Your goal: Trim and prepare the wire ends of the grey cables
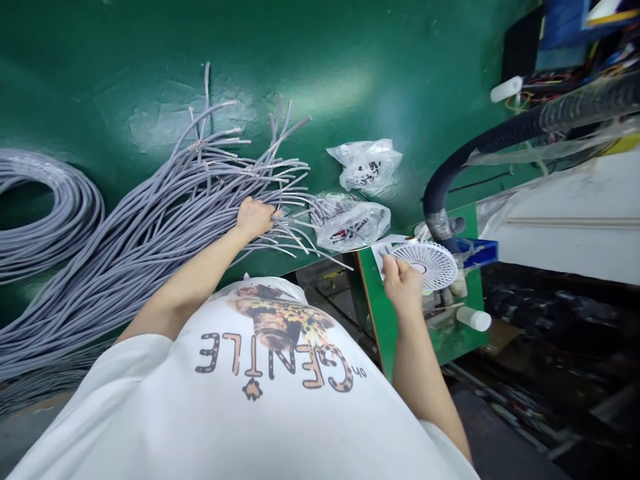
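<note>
My left hand (256,217) rests on the large bundle of grey cables (170,200), near their stripped ends. Its fingers are curled around part of the bundle; how many cables lie in the grip is hidden. My right hand (404,283) is raised at the green side table, in front of a round white fan (427,265). Its fingers are closed, and a small greyish thing shows at their tips, too unclear to name. Right of the cable ends lies a clear plastic bag (363,225) with small parts in it. Behind it sits another clear bag (369,172) holding black and white pieces.
A coil of grey cable (75,193) lies at the far left of the green table (350,60). A thick black hose (445,180) arches down on the right beside a blue bin (480,253). A white cylinder (474,319) lies on the side table.
</note>
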The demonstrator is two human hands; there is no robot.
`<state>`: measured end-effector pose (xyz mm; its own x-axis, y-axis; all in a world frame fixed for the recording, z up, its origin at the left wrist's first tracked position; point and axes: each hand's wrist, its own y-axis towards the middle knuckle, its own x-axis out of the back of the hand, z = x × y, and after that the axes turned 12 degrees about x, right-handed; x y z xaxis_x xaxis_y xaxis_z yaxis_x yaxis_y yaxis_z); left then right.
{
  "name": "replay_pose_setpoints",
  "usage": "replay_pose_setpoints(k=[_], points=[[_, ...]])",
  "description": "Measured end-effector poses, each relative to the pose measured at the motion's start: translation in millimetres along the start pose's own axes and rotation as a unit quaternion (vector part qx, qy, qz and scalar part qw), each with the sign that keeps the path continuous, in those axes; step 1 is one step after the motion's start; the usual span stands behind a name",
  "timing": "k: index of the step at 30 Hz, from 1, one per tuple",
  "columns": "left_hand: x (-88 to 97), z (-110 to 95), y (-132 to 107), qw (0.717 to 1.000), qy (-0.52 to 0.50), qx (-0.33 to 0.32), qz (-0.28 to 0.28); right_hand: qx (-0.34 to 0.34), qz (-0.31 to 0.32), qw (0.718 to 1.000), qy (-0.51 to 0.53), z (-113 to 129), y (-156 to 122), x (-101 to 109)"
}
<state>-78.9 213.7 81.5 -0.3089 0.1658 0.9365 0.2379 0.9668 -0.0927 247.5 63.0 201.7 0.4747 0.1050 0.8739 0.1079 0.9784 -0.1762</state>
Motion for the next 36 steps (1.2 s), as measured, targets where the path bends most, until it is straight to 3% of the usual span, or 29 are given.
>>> replay_pose_setpoints(k=[3, 6, 8, 11, 13, 16, 21, 26, 31, 34, 36], points=[[7.1, -2, -5, 1.0, 0.003, -0.005, 0.013, 0.022, -0.06, 0.993, -0.1, -13, 35, -17], [13.5, -3, -12, 0.999, 0.004, -0.025, 0.024, 0.124, -0.102, 0.984, -0.08, 12, 70, -20], [17.1, -4, -17, 0.999, 0.005, -0.041, 0.028, 0.213, -0.046, 0.975, -0.048, 38, 97, -23], [22.7, -5, -27, 0.997, 0.005, -0.062, 0.035, 0.333, 0.104, 0.935, -0.071, 73, 145, -39], [27.3, -6, -34, 0.996, 0.003, -0.078, 0.038, 0.356, 0.16, 0.911, -0.128, 89, 176, -56], [35.3, -6, -45, 0.993, -0.018, -0.11, 0.039, 0.367, 0.193, 0.888, -0.198, 104, 207, -78], [43.0, -4, -54, 0.989, -0.071, -0.124, 0.038, 0.381, 0.249, 0.854, -0.251, 114, 218, -91], [44.5, -6, -41, 0.994, -0.104, -0.025, 0.007, 0.367, 0.286, 0.858, -0.216, 118, 224, -82], [55.5, -11, -6, 0.994, -0.091, 0.04, -0.037, 0.301, 0.317, 0.899, 0.006, 121, 219, -42], [60.5, -14, 14, 0.993, -0.106, 0.05, 0.032, 0.254, 0.314, 0.902, 0.154, 123, 207, -18], [61.6, -16, 21, 0.987, -0.135, 0.046, 0.076, 0.23, 0.317, 0.898, 0.199, 122, 200, -9]])
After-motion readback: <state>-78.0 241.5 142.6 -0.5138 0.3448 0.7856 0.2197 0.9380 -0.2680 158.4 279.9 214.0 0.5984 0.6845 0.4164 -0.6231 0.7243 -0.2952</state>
